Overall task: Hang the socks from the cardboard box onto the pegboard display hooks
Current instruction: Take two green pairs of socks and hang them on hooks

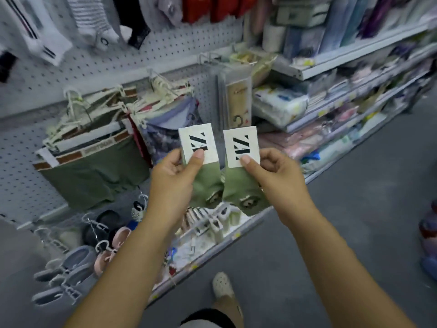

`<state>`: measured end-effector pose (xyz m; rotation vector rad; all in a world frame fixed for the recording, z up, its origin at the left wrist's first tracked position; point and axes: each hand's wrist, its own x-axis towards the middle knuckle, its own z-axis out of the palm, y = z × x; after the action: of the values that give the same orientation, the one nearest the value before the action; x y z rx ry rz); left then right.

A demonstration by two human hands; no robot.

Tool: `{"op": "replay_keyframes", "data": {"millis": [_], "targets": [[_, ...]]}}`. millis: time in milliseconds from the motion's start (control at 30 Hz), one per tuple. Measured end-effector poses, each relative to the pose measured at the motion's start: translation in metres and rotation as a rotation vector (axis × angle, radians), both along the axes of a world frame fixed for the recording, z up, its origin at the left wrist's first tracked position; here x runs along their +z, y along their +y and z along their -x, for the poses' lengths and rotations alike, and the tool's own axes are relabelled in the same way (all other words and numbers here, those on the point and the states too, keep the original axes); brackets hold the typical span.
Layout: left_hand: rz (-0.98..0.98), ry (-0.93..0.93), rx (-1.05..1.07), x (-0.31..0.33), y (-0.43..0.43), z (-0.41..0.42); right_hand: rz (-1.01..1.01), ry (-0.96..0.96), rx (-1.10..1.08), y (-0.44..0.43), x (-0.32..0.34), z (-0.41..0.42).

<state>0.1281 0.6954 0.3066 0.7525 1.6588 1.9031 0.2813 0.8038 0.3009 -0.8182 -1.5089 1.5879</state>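
Sock pair [208, 179] pinched in left hand [172, 176], second pair [234, 187] pinched in right hand [276, 172]

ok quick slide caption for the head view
Left hand pinches the left sock pack, right hand the right sock pack, both green, before the pegboard.

- Green underwear [94, 171] on white hangers, left of centre; blue patterned pair [165, 133] just beside, to its right.
- Shelves [354, 50] at right, stacked w/ wrapped pkgs.
- Grey slippers [71, 263] bottom left, pink ones [120, 235] near.
- Pale shoe [222, 286] on grey floor [354, 221].
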Motion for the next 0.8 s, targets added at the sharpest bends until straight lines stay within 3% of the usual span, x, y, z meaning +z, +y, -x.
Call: {"op": "replay_keyframes", "data": {"millis": [433, 800], "targets": [[-0.159, 0.171, 0.200, 0.113, 0.171, 0.126, -0.196, 0.164, 0.119, 0.191, 0.118, 0.134], [-0.062, 0.310, 0.448, 0.184, 0.237, 0.199, -0.395, 0.238, 0.164, 0.303, 0.189, 0.260]]}}
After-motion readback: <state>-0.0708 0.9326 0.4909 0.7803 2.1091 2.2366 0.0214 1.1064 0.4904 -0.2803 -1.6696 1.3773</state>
